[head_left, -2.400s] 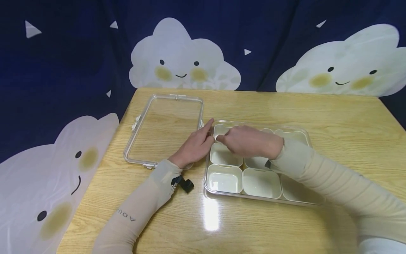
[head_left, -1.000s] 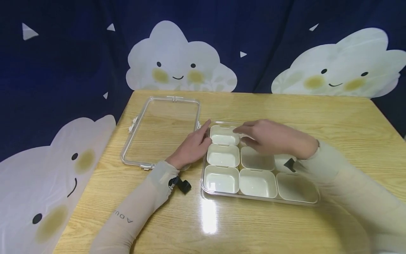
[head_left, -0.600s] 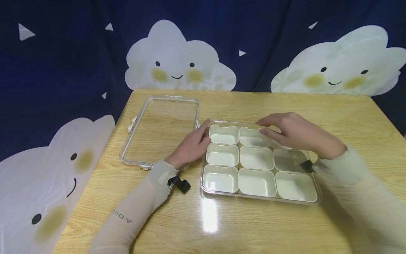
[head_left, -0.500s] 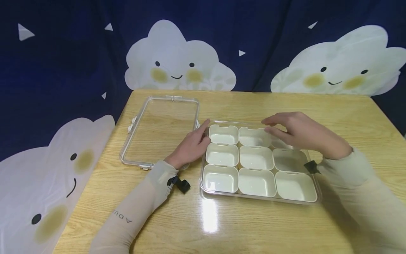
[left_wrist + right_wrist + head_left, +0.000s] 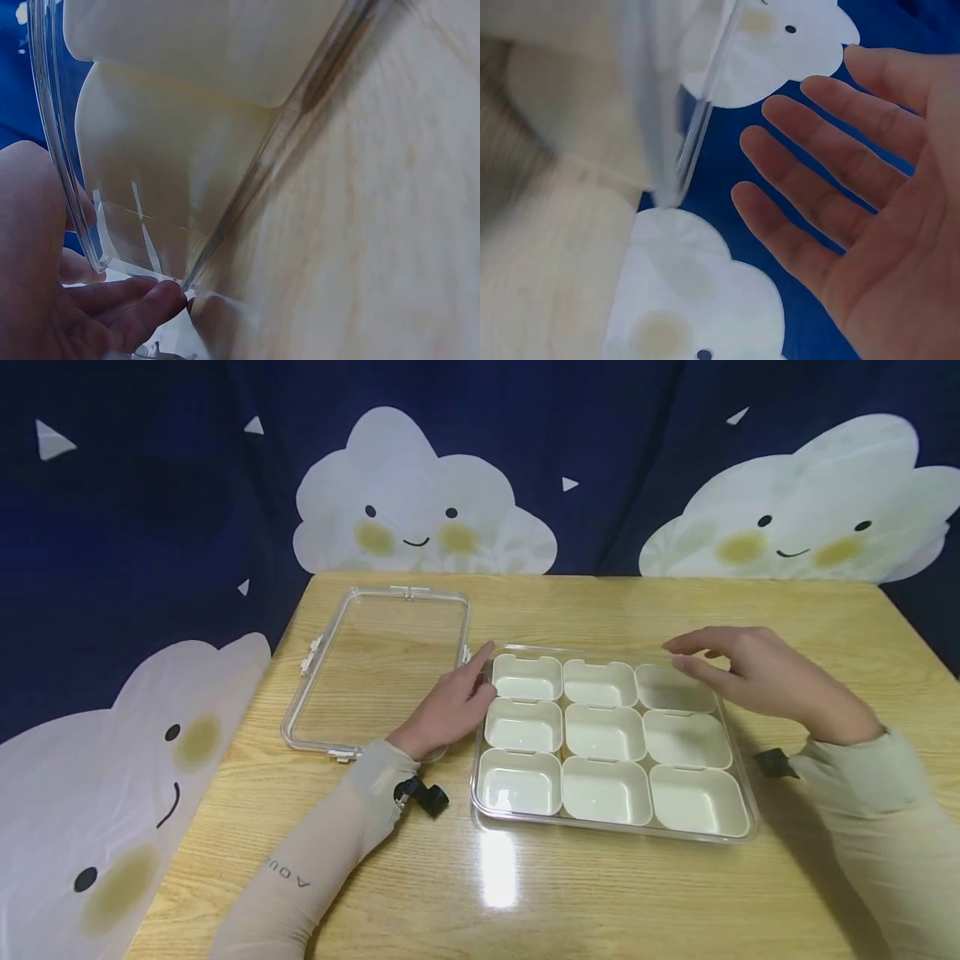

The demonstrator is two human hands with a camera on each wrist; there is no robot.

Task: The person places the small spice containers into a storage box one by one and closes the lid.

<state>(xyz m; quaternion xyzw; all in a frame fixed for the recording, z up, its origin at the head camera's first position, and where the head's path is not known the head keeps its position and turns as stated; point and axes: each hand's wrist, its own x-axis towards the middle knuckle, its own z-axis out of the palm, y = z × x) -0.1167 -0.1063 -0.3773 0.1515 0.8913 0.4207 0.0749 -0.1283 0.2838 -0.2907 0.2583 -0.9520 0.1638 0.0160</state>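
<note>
A clear plastic storage box [image 5: 612,830] sits on the table, holding several cream inner bins [image 5: 606,790] in three rows of three. No contents show in the bins. My left hand [image 5: 447,710] rests against the box's left side, its index finger straight along the edge. In the left wrist view, the fingertips [image 5: 161,298] touch the outside of the box near a corner. My right hand [image 5: 765,672] hovers by the far right corner of the box, holding nothing. Its fingers [image 5: 817,180] are spread and relaxed in the right wrist view, apart from the clear wall.
Left of the box, a clear lid [image 5: 291,723] with white clips lies flat on the wooden table [image 5: 420,893]. A dark blue cloth [image 5: 600,410] with smiling clouds hangs behind and at the left. Small black wrist cameras [image 5: 432,799] stick out from the sleeves.
My right hand has moved from the left bins across the box to beyond its right edge, uncovering the bins. The left hand has stayed at the box's left side.
</note>
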